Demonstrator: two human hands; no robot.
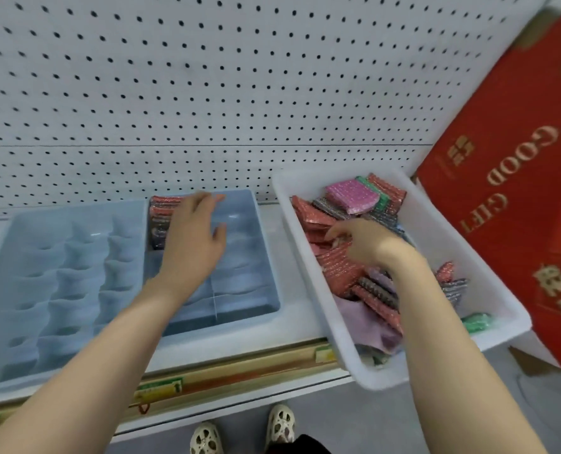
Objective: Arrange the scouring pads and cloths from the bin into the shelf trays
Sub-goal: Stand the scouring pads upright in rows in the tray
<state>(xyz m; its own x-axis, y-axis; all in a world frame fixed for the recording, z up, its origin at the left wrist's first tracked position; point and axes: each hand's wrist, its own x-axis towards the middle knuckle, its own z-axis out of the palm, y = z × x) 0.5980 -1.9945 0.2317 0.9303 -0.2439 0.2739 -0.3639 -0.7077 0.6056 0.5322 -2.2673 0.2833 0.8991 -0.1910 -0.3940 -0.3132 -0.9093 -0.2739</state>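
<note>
Scouring pads fill much of the white bin [400, 371], which sits at the right end of the shelf [300, 257] with its near corner hanging over the shelf edge. Most of those pads are glittery red squares [336, 267], mixed with a pink one [351, 194] at the far end, green and dark silver ones, and a pale lilac cloth [367, 322] lying low in the near half. Just to the left of the bin stands a blue tray [266, 257] with thin dividers; a short row of red and dark pads [161, 221] stands on edge in its far left compartment, and its other compartments hold nothing visible. A second blue tray [59, 290], with scalloped dividers, touches it on the left. The left hand [194, 237] reaches over the first tray, fingers straight and relaxed, resting against the row of stacked pads without gripping. The right hand [361, 240] is down in the bin, fingers curled onto a red pad; the blur keeps me from telling whether it truly grips it. A red gift bag [501, 198] leans beside the bin against the white pegboard [207, 93].
</note>
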